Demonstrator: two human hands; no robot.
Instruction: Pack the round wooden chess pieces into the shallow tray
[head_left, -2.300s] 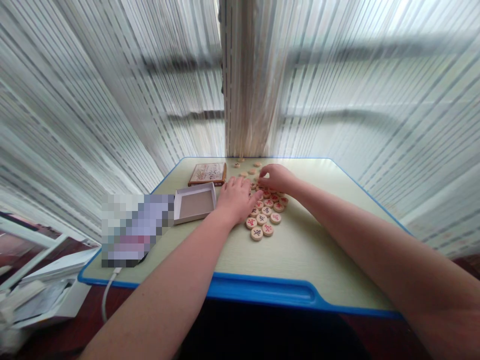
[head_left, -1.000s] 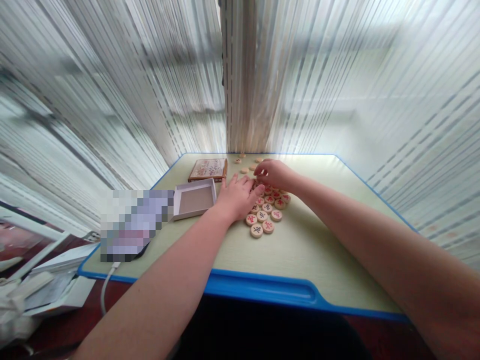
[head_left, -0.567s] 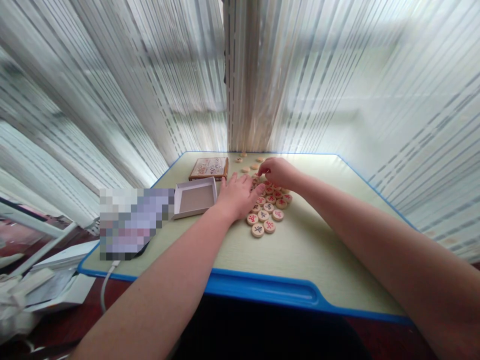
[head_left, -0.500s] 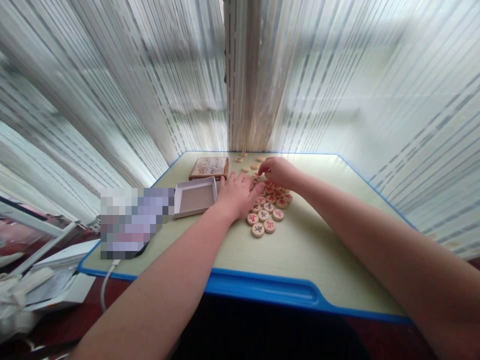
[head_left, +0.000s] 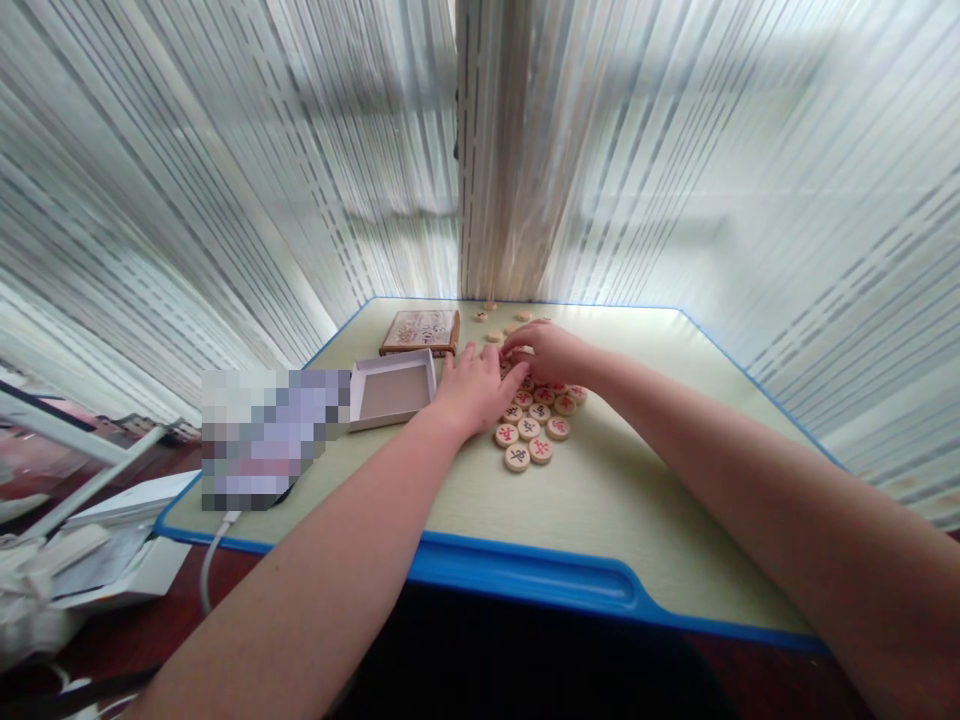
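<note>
Several round wooden chess discs [head_left: 529, 432] with red and black characters lie packed in rows on a pale table [head_left: 600, 500]. My left hand [head_left: 474, 388] rests flat beside the rows, fingers stretched out against their left side. My right hand [head_left: 546, 350] is curled at the far end of the group, fingertips pinched on a disc there. A few loose discs [head_left: 495, 318] lie scattered farther back.
An open white box tray [head_left: 393, 388] sits left of my left hand, and its printed lid [head_left: 420, 332] lies behind it. A blurred-out object [head_left: 270, 435] lies at the table's left edge. Striped curtains close in behind and at both sides. The table has a blue rim.
My right hand has drawn a little nearer, down onto the far end of the rows. My left hand has stayed flat beside the discs. The view has shifted slightly.
</note>
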